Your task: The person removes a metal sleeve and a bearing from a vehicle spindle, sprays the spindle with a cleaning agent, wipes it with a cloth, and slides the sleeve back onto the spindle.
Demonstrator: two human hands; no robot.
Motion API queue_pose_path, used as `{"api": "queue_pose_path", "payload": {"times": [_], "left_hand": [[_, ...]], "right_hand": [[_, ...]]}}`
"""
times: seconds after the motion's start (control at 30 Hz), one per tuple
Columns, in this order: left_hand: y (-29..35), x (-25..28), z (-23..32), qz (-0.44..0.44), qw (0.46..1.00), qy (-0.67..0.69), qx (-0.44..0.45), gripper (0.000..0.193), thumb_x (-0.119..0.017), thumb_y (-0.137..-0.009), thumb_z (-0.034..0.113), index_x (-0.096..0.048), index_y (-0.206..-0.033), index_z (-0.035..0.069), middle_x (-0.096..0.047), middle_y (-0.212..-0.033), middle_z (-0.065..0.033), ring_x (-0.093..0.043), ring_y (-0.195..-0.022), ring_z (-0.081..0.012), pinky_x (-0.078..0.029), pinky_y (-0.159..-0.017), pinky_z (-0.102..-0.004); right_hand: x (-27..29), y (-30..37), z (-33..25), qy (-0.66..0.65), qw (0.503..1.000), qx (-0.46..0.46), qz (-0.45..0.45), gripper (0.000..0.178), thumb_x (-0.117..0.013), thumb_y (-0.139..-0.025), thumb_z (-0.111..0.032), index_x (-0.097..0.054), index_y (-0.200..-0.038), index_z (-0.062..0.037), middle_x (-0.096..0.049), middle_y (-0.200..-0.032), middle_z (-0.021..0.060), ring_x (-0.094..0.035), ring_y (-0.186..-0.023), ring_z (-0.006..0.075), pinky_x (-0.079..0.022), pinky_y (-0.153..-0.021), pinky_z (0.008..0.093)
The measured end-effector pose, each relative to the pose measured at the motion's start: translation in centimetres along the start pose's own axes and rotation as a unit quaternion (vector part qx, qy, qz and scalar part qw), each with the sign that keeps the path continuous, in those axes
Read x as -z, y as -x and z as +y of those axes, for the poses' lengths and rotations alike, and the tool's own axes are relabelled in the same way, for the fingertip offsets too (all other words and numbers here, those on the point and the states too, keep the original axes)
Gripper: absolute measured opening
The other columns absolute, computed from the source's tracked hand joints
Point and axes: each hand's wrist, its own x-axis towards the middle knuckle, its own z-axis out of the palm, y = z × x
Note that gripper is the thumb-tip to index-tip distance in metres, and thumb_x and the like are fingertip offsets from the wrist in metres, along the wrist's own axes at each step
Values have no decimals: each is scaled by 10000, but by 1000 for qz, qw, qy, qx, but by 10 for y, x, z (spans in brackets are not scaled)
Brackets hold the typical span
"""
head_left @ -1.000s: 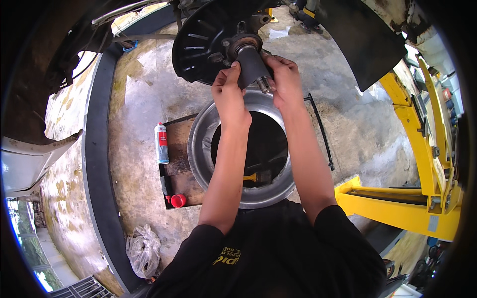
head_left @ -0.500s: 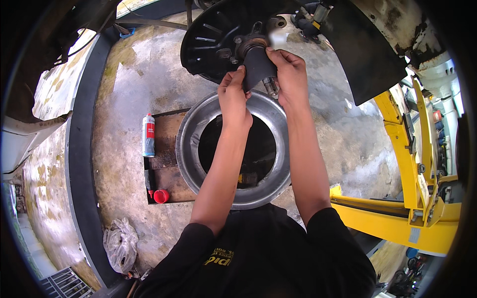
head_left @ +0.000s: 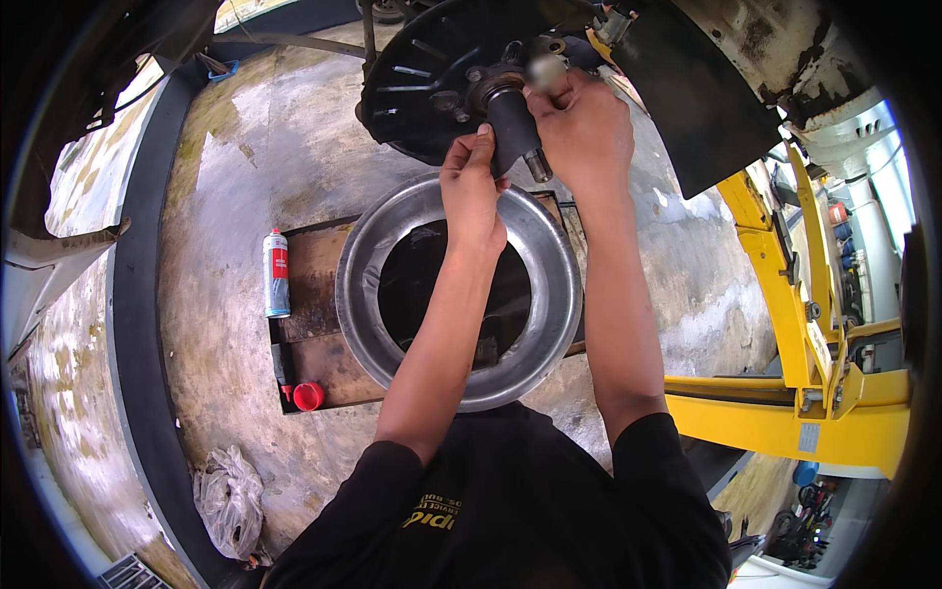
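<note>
Presently, through the head camera, I have a wheel spindle (head_left: 539, 169) before me, its bare tip poking out below a dark gray abrasive-looking sheet (head_left: 507, 137) that curves over it. My left hand (head_left: 474, 187) pinches that sheet's lower-left edge between thumb and fingers. My right hand (head_left: 592, 126) is curled at the sheet's right side, near its upper end — a blurred patch sits over the fingertips, so I cannot tell whether it grips anything. Behind the spindle spreads a black brake backing plate (head_left: 417, 110). Below my 2 forearms (head_left: 432, 353) I see a round silver basin (head_left: 358, 294) with a dark interior, over a wooden board (head_left: 329, 378). At the board's left edge are 1 spray can (head_left: 276, 275) and, nearer my body, 1 round red cap (head_left: 308, 397). Farther left lies a crumpled clear plastic bag (head_left: 231, 501); well apart on the right — a yellow lift arm (head_left: 775, 422).
</note>
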Motion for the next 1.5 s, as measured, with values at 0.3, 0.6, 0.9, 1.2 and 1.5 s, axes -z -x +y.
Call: {"api": "queue_pose_path", "payload": {"times": [0.3,0.6,0.9,1.2,1.5], "left_hand": [[-8,3,-5,-82,989,123,4,196,-657,-1045,304,-639,-933,143,-622,-794,65,-476,-669,-27,-354,-625,-205],[2,-12,18,-79,996,31,-35,254,-646,-1050,292,-629,-965,53,-631,-745,-11,-524,-565,-101,-403,-602,-231],[-14,3,-25,-149,956,218,127,80,-615,-1029,147,-630,-994,77,-673,-921,-31,-606,-892,-100,-489,-663,-320],[-4,-7,-1,-59,996,-8,-65,243,-622,-1065,251,-594,-934,49,-613,-830,-21,-549,-708,-88,-471,-665,-255],[-10,4,-25,-234,956,166,62,269,-530,-1058,204,-547,-1265,32,-610,-1205,-88,-596,-1044,-199,-498,-867,-355]], "right_hand": [[-7,14,-35,158,964,160,-140,384,-620,-990,-340,-731,-835,-6,-734,-834,220,-746,-800,398,-603,-733,468],[2,-11,6,-336,834,-214,-382,539,-670,-987,-500,-666,-1059,35,-693,-825,81,-669,-624,152,-496,-537,264],[-28,9,-48,431,873,156,-165,356,-643,-970,-328,-730,-922,13,-738,-887,190,-755,-722,287,-576,-679,420],[2,-16,10,-316,840,-203,-391,546,-728,-949,-486,-691,-1107,36,-713,-1009,84,-678,-877,139,-548,-729,321],[-53,23,-63,587,789,134,-121,372,-694,-841,-158,-735,-1138,63,-704,-1060,248,-696,-962,561,-297,-989,833]]}}
